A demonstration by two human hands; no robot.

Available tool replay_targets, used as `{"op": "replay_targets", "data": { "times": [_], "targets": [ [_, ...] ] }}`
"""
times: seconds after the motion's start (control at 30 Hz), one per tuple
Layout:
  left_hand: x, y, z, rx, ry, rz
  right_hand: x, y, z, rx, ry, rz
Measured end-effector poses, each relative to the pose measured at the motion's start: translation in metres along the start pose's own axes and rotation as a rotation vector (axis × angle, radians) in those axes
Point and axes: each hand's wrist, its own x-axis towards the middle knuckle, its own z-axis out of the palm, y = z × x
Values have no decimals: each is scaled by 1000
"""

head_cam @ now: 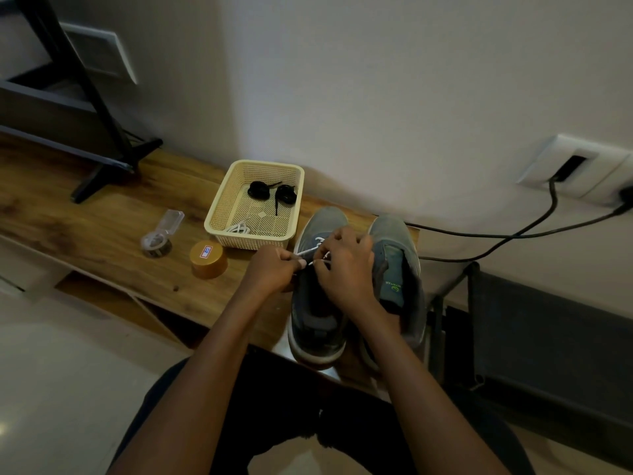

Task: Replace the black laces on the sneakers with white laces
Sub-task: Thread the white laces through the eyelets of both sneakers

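Two grey sneakers stand side by side on the wooden bench, toes toward the wall. The left sneaker (317,313) has a white lace (310,251) partly threaded through its front eyelets. My left hand (274,269) pinches one end of that lace, pulled out to the left. My right hand (346,265) lies over the sneaker's tongue area, its fingers curled on the lace. The right sneaker (397,265) shows no lace. In the cream basket (219,214) lie two coiled black laces (272,193) and another white lace (239,228).
A gold-lidded jar (208,259) and a clear tape dispenser (160,236) sit left of the basket on the bench (102,228). A black stand foot (102,173) stands at the far left. Black cables (513,234) run along the wall behind the sneakers.
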Motion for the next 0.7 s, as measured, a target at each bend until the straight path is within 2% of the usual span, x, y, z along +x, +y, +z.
{"op": "replay_targets", "data": {
  "times": [0.53, 0.7],
  "targets": [
    [-3, -1, -3, -69, -19, -15, -5, -2, 4, 31, 32, -20],
    [-4, -1, -3, 1, -28, 47, -3, -1, 4, 14, 20, -10]
  ]
}}
